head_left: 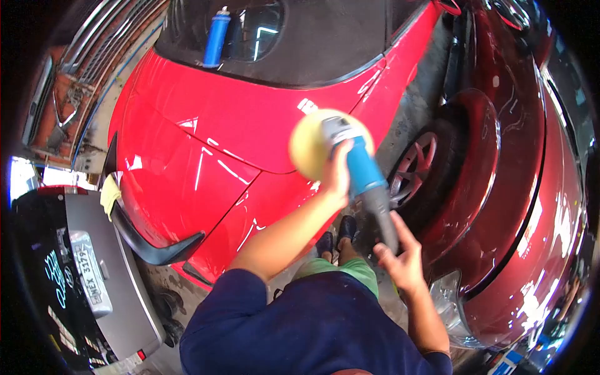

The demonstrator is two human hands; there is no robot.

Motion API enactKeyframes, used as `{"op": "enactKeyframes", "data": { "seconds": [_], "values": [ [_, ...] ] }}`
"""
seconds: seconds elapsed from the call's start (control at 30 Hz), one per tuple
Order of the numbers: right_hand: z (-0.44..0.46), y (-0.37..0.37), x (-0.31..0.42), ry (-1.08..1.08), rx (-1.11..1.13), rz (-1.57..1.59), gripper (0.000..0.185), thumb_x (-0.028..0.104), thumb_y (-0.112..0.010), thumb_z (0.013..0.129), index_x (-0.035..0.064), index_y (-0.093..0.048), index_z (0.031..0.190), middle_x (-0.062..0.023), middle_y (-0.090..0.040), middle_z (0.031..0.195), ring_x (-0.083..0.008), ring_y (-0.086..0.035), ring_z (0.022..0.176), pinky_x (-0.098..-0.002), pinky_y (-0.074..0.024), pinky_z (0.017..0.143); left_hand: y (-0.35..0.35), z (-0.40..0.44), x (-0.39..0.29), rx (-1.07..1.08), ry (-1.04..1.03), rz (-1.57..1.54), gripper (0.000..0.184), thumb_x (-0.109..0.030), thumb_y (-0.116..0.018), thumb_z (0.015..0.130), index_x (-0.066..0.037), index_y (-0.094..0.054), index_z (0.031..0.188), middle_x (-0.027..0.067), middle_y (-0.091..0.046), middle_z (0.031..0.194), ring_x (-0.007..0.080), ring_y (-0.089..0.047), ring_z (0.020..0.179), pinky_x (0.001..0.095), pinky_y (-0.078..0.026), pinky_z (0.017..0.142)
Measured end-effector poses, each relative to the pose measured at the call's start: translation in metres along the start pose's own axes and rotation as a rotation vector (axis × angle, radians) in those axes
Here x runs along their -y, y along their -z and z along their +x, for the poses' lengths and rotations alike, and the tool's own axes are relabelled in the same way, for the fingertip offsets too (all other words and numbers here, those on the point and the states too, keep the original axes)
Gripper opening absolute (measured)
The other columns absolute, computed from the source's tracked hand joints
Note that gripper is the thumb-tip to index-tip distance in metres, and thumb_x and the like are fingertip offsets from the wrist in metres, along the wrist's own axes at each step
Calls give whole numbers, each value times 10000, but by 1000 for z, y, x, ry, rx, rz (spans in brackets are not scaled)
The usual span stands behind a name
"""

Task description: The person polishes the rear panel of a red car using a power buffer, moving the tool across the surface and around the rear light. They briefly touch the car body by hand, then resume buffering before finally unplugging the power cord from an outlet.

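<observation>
A teal and black polisher (364,165) with a round yellow pad (307,145) is held between my two hands. My left hand (338,172) wraps round its front, close behind the pad. Farther back, my right hand (402,257) grips the black rear handle. The pad is at the red car's (237,112) glossy bodywork, near the dark windshield; its edge is blurred, and I cannot tell whether it touches the paint. A blue bottle (217,39) with a pale tip lies on the glass ahead.
A yellow cloth (110,195) hangs on the black trim at the red car's left end. Close on my right stands a dark red car (500,156) with its wheel (417,165). A grey vehicle (119,250) is at lower left, and a shelf with metal parts (69,106) at upper left.
</observation>
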State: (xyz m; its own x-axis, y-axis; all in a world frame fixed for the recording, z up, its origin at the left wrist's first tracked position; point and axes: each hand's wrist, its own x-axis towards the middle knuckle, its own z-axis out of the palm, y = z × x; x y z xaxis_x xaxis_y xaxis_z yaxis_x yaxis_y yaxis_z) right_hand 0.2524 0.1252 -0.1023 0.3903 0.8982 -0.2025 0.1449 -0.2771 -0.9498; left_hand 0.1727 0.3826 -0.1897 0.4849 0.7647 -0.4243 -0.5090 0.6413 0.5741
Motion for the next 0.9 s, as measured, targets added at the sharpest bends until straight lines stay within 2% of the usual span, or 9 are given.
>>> {"op": "enactKeyframes", "data": {
  "seconds": [0.1,0.17,0.23,0.4,0.63,0.67,0.77,0.8,0.9],
  "values": [
    [-20,-28,2,42,154,81,802,98,-833,983,18,-500,1708,-210,-722,1528,-237,-676,1392,-382,-496,1205,47,-65,-39,-15,51,-9,554,-605,-633,1069,-88,-663,1264,76,-734,1003,219,-755,870,424,-647,837],
    [-23,-33,-7,31,283,23,835,146,-858,971,32,-498,1715,-213,-759,1446,-213,-738,1264,-372,-566,1091,64,-101,-54,-143,-1,60,623,-669,-584,1065,-88,-666,1271,98,-749,1036,253,-769,917,443,-650,873],
    [-20,-32,-4,19,362,41,838,134,-867,956,55,-514,1712,-223,-773,1374,-269,-774,1206,-403,-585,1056,79,-118,-52,-309,-53,118,734,-765,-536,1057,-103,-643,1355,115,-752,1134,282,-770,1000,467,-651,911],
    [-15,11,-12,221,297,-72,851,104,-892,907,42,-548,1682,-253,-773,1312,-385,-779,1202,-436,-588,1063,55,-113,-14,-264,-31,3,789,-798,-552,1040,-97,-629,1393,136,-747,1171,301,-764,1047,493,-639,949],
    [49,115,-22,169,148,-234,851,59,-878,835,-7,-589,1634,-298,-741,1427,-401,-752,1322,-426,-552,1142,-21,12,73,-123,54,-145,676,-637,-634,1069,-83,-617,1457,95,-702,1289,252,-706,1167,456,-578,1059],
    [66,129,-25,130,132,-226,846,65,-871,843,-7,-586,1637,-300,-726,1469,-390,-738,1359,-425,-531,1173,-37,40,82,-151,-5,-91,703,-728,-617,1050,-109,-639,1381,81,-732,1188,248,-734,1070,456,-613,996],
    [118,158,-25,122,52,-196,819,59,-837,908,-26,-543,1667,-246,-707,1542,-283,-644,1462,-396,-442,1248,-100,105,80,-77,-82,-36,630,-656,-670,1058,-123,-644,1394,57,-720,1181,209,-731,1046,428,-612,981],
    [136,167,-26,69,22,-146,816,60,-834,918,-29,-535,1673,-222,-703,1548,-266,-624,1470,-392,-425,1258,-108,137,91,-81,-41,-124,634,-557,-778,1030,-62,-654,1407,68,-735,1183,196,-754,985,394,-634,887],
    [181,186,-39,-19,-76,-87,805,79,-810,952,5,-519,1699,-137,-743,1360,-196,-691,1131,-347,-536,1017,-153,198,93,-7,-32,-60,704,-586,-820,982,-6,-678,1354,92,-753,1145,191,-761,907,380,-643,829]
  ]
}}
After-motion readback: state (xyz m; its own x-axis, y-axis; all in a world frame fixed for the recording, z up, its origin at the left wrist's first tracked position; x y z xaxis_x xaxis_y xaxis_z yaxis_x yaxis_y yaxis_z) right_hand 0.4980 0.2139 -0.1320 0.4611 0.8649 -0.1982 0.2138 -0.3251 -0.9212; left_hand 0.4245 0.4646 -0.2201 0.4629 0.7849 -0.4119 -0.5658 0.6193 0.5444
